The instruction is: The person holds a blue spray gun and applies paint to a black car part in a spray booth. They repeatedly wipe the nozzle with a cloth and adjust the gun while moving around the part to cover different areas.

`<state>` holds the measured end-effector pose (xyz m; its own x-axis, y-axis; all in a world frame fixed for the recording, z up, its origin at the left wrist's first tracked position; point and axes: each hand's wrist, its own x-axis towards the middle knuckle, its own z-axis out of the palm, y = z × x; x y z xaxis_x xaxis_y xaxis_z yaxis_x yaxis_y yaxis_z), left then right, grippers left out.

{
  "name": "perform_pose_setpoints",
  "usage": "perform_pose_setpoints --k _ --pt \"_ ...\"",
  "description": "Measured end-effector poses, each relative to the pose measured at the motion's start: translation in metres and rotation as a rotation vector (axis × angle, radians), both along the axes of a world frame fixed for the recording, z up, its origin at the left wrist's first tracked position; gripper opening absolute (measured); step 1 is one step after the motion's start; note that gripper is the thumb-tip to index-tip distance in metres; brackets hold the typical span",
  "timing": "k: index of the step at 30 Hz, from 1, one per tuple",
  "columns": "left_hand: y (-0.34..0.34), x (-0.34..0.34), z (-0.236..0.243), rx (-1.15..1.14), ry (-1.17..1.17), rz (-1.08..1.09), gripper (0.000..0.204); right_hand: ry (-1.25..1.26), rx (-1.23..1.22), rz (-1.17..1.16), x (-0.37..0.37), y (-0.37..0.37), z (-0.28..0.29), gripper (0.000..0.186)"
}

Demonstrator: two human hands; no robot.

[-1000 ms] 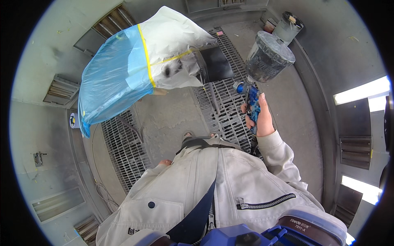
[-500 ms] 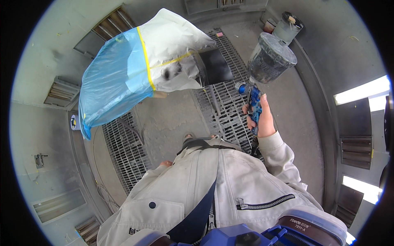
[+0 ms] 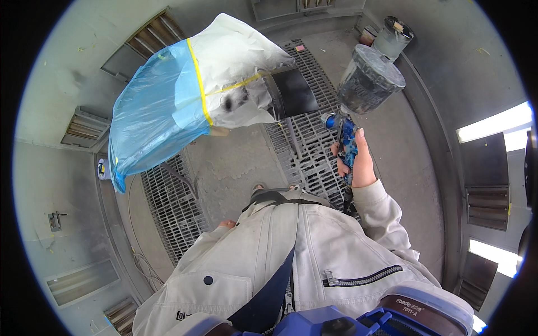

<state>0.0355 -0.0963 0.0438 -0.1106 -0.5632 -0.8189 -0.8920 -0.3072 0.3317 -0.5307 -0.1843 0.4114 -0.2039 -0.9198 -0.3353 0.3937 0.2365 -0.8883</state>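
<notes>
In my right hand (image 3: 363, 162) is a blue spray gun (image 3: 348, 141), its handle gripped with my fingers wrapped round it. A large, paint-stained cup (image 3: 367, 84) with a grey lid sits on top of the gun. My left hand (image 3: 227, 223) hangs low beside my jacket; only a bit of it shows, and its fingers are hidden. Ahead and to the left stands a big part masked with blue plastic film (image 3: 154, 112) and white paper (image 3: 238, 50), joined by yellow tape (image 3: 200, 84). At its right end a dark glossy panel (image 3: 294, 91) is uncovered, apart from the gun.
Metal floor grates (image 3: 174, 207) run along both sides of the concrete floor (image 3: 230, 168). A bucket (image 3: 393, 40) stands by the far right wall. A hose (image 3: 144, 267) lies at the left wall. Vents (image 3: 487, 207) and bright lights (image 3: 496, 124) line the walls.
The view shifts very slightly, so the masked part appears a little lower. My right hand keeps its hold on the spray gun in nearly the same place.
</notes>
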Motion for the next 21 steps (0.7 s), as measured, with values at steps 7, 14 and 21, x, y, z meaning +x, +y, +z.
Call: perform_pose_setpoints --k 7,14,21 --pt "-0.006 -0.006 0.018 0.006 -0.061 -0.029 0.046 0.004 -0.006 0.002 0.002 0.000 0.002 0.075" --pt "0.002 0.003 -0.002 0.075 -0.027 0.073 0.044 -0.006 -0.004 0.002 0.003 0.001 0.003 0.073" --pt "0.010 0.017 -0.024 0.026 0.026 0.023 0.043 0.014 -0.003 -0.001 0.001 0.000 -0.002 0.075"
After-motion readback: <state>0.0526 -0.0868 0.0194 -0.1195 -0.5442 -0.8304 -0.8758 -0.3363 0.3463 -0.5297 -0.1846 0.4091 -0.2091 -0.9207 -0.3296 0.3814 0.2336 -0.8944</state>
